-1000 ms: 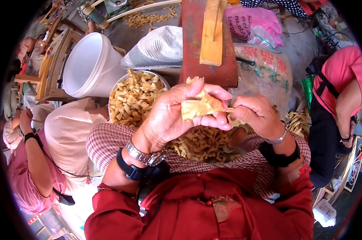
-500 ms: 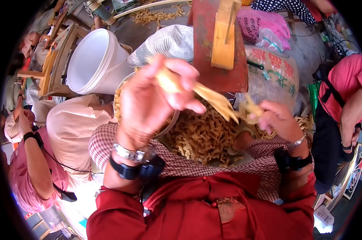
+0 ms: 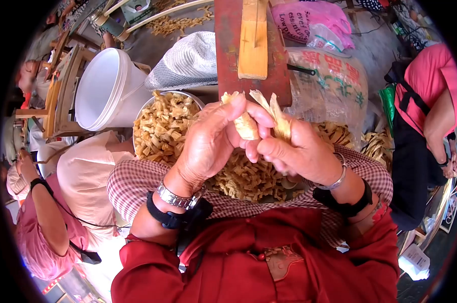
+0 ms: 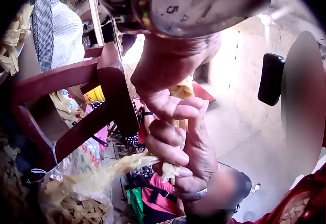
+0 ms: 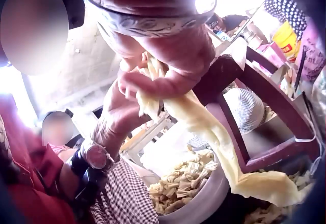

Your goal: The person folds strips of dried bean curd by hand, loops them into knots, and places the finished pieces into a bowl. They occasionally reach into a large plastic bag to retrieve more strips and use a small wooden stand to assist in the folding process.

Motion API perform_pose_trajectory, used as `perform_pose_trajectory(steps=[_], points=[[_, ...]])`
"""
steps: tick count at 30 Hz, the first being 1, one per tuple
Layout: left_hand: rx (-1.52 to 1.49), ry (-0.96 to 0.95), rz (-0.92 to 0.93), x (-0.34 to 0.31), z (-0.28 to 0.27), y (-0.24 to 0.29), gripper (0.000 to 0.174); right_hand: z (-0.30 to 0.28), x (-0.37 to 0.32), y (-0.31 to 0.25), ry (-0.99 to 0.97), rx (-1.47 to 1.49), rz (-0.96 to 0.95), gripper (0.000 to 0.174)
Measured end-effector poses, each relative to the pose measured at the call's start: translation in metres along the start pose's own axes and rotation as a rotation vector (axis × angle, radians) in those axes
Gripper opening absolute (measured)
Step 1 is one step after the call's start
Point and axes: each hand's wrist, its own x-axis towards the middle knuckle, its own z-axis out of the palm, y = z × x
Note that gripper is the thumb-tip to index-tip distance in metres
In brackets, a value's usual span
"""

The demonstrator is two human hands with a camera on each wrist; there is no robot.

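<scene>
My left hand [image 3: 208,141] is pinching a folded yellow piece [image 3: 246,127] between thumb and fingers, just short of the red wooden bench's [image 3: 227,50] near end. My right hand [image 3: 306,154] is gripping a pale yellow strip [image 3: 280,123], its fingers curling round it, beside the left and also just short of the bench. A heap of short yellow pieces [image 3: 251,179] is lying below my hands, nearer me than the bench. Left of the bench, a basin [image 5: 216,193] is holding more such pieces, with a mesh sack [image 3: 188,60] lying beyond it and a white bucket [image 3: 97,91] leaning farther left. A slotted wooden block [image 3: 253,55] is resting on the bench; right of it, a printed plastic sack [image 3: 334,81] is lying.
</scene>
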Motion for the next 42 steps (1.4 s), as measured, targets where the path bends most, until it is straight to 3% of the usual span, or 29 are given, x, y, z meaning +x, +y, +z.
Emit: perform_pose_trajectory(steps=[1,4,5,8,13,16,17,20,21,24,25,29,32,39,42], points=[[-0.037,0.020,-0.004,0.000,0.002,-0.005,0.048,0.001,0.001,0.005,-0.022,-0.050,-0.099,0.033],[-0.129,-0.008,0.049,0.002,-0.001,-0.007,0.047,-0.003,-0.007,-0.017,0.068,-0.463,-0.047,0.024],[-0.166,0.004,0.034,0.001,0.002,-0.006,0.046,0.002,-0.007,-0.012,0.133,-0.436,-0.126,0.020],[-0.305,0.022,-0.018,-0.002,0.003,0.000,0.044,-0.005,-0.012,-0.011,0.076,-0.390,-0.040,0.017],[-0.347,-0.037,0.046,-0.003,-0.009,0.003,0.046,-0.010,-0.015,-0.013,0.015,-0.467,-0.016,0.013],[-0.295,-0.025,0.052,0.002,-0.007,0.005,0.050,-0.007,-0.011,-0.002,0.112,-0.501,-0.154,0.011],[-0.094,0.075,-0.001,0.003,-0.001,0.010,0.056,-0.007,-0.010,0.000,0.164,-0.521,-0.223,0.010],[0.216,0.195,0.005,0.005,0.004,-0.005,0.068,-0.010,-0.005,-0.004,0.140,-0.595,-0.154,0.010],[0.344,0.096,0.003,0.004,-0.001,-0.004,0.056,-0.010,-0.003,-0.003,0.155,-0.606,-0.193,0.009],[0.257,0.119,-0.134,0.001,0.003,0.003,0.039,-0.009,0.001,0.004,0.177,-0.641,-0.240,0.008],[0.157,0.172,-0.118,0.001,0.005,0.005,0.022,-0.010,0.001,0.003,0.167,-0.662,-0.215,0.008],[-0.010,0.237,0.021,0.002,0.008,0.007,0.012,-0.015,0.004,-0.006,0.137,-0.590,-0.175,0.011],[-0.090,0.150,0.003,0.002,-0.005,0.012,0.011,-0.022,0.005,-0.007,0.068,-0.600,-0.147,0.010],[-0.112,0.193,0.023,0.015,-0.009,0.020,0.010,-0.029,0.018,-0.016,0.085,-0.522,-0.069,0.016],[-0.030,0.212,0.085,0.031,-0.002,0.022,0.009,-0.037,0.027,-0.025,0.121,-0.314,0.039,0.022]])
